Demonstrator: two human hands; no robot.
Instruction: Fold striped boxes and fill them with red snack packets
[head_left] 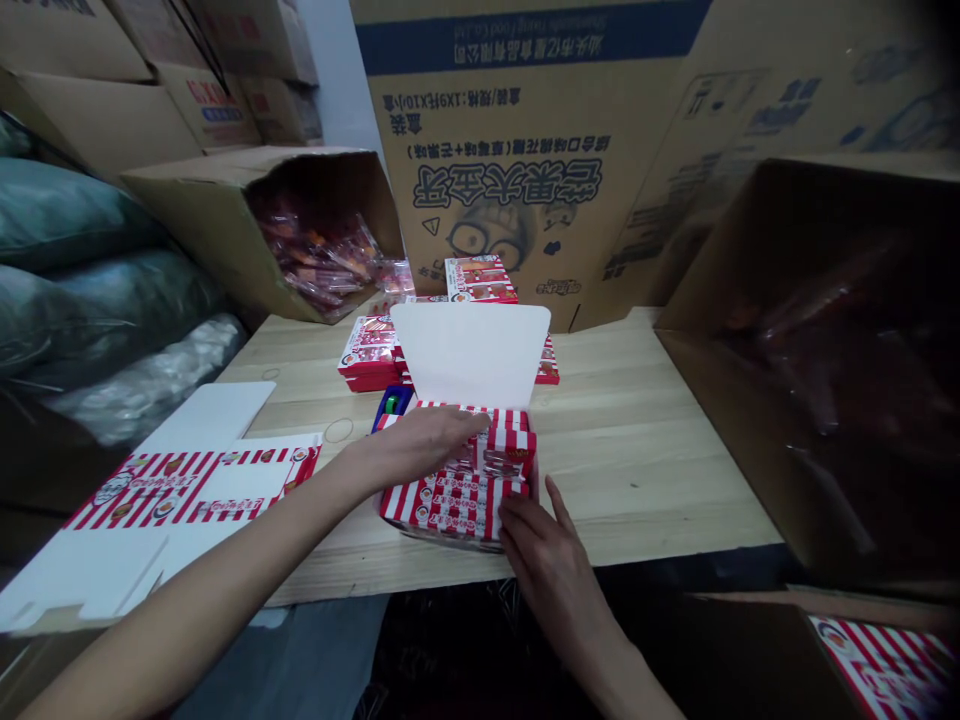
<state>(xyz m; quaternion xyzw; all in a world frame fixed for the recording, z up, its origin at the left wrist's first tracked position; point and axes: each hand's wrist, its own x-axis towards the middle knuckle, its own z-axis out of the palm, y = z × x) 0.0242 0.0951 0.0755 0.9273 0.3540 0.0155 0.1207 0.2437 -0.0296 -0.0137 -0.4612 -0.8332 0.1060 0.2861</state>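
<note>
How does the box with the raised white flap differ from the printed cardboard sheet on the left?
Pose: the box is folded up with its flap raised; the cardboard sheet lies flat and unfolded.
Contents: the box holds red-and-white striped packs; the sheet holds none.
Handling: the left hand and right hand are at the box; neither is on the sheet.
Shared: both show plain white surfaces.

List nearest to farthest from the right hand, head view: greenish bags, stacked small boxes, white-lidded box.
1. White-lidded box: beside the right hand.
2. Stacked small boxes: behind it.
3. Greenish bags: far left.
</note>
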